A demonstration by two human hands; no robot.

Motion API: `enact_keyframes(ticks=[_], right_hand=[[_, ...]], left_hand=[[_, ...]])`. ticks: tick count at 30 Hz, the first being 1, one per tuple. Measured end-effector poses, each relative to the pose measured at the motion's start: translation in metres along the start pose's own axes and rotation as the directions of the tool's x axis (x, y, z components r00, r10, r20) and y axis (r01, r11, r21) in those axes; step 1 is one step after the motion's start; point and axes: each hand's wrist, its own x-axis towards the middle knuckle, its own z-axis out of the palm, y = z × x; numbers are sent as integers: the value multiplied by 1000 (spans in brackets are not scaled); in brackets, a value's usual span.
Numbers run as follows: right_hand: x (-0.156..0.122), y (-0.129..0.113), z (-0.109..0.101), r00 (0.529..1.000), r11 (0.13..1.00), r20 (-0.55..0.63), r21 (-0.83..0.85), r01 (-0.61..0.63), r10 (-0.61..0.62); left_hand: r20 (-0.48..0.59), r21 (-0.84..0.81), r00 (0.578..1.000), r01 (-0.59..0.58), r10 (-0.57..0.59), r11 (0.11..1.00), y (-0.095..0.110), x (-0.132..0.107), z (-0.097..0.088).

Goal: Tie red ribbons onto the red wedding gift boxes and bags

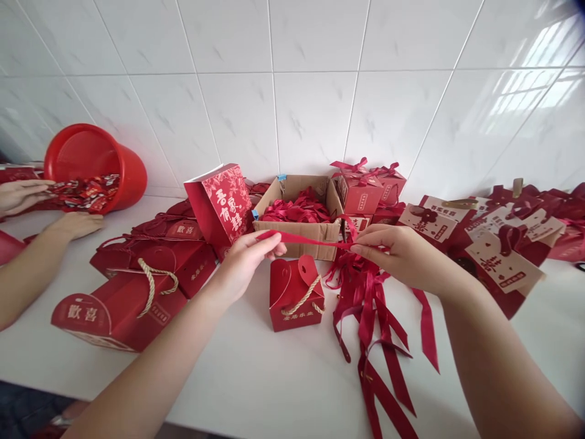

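Note:
A red ribbon [311, 239] is stretched level between my two hands, above the table. My left hand [251, 255] pinches its left end between thumb and fingers. My right hand [388, 247] is closed on the right part of it, and a tail hangs below that wrist. Beneath the stretched ribbon stands a small red gift box [296, 299] with a cream rope handle. A bunch of loose red ribbons [372, 323] lies just right of the box. Behind my hands is a cardboard box [297, 230] filled with more red ribbons [301, 207].
A red bucket [132, 177] lies tipped at the left, spilling wrapped candies [94, 189]; another person's hands [80, 225] are beside it. Red gift boxes [123, 305] crowd the left. Ribbon-tied boxes [361, 189] stand behind, and red-and-cream bags [498, 262] fill the right. A tiled wall [311, 110] closes the back.

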Motion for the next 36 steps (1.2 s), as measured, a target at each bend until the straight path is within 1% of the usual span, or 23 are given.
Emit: enact_keyframes(ticks=[2, 4, 5, 7, 9, 10, 12, 14, 16, 18, 19, 21, 24, 27, 29, 31, 32, 34, 36], right_hand=[[2, 2, 5, 999, 999, 6, 2, 42, -42], [5, 0, 16, 994, 990, -31, 98, 103, -101], [6, -3, 22, 993, 978, -50, 171, 118, -111], [9, -10, 37, 995, 941, -54, 324, 100, -87], [10, -16, 50, 998, 903, -2, 426, 55, -60], [10, -19, 54, 997, 889, 28, 455, 46, -66], [11, -22, 59, 990, 865, 78, 497, 62, -115], [11, -23, 59, 976, 839, 114, 536, 95, -184], [11, -22, 56, 962, 812, 140, 572, 115, -235], [11, -22, 52, 954, 802, 155, 586, 120, -255], [10, -21, 50, 956, 806, 156, 580, 114, -248], [9, -20, 45, 973, 837, 139, 541, 82, -185], [7, -19, 38, 996, 882, 88, 470, -35, -7], [6, -17, 29, 990, 902, 41, 408, -141, 136], [5, -16, 24, 985, 916, 9, 366, -166, 175], [4, -15, 21, 984, 933, -13, 322, -164, 177], [4, -14, 20, 985, 942, -12, 296, -159, 170], [3, -12, 20, 990, 957, 24, 253, -141, 140], [3, -11, 21, 989, 965, 91, 227, -132, 114]], left_hand=[[-50, -43, 998, -42, 40, 998, -8, -2, -4], [-22, -33, 991, -132, 131, 991, -13, -5, -5], [7, 7, 982, -190, 190, 982, -15, -7, -4], [69, 133, 948, -317, 311, 939, -16, -12, 0], [117, 246, 908, -419, 402, 874, -17, -17, 4], [137, 283, 891, -453, 432, 845, -17, -19, 6], [181, 327, 870, -492, 458, 807, -18, -24, 8], [227, 360, 858, -514, 462, 778, -20, -26, 10], [257, 388, 851, -524, 457, 758, -21, -27, 12], [268, 413, 852, -523, 450, 746, -23, -26, 13], [273, 433, 855, -518, 441, 737, -23, -26, 13], [300, 498, 854, -520, 425, 694, -24, -25, 13], [358, 604, 829, -556, 430, 570, -25, -25, 13], [416, 658, 800, -593, 432, 465, -24, -26, 14], [437, 670, 793, -602, 424, 434, -22, -27, 14], [448, 649, 793, -606, 413, 460, -18, -27, 13], [467, 612, 790, -613, 397, 500, -15, -28, 11], [532, 476, 765, -625, 364, 619, -9, -28, 7], [575, 315, 734, -605, 360, 731, -6, -28, 3]])
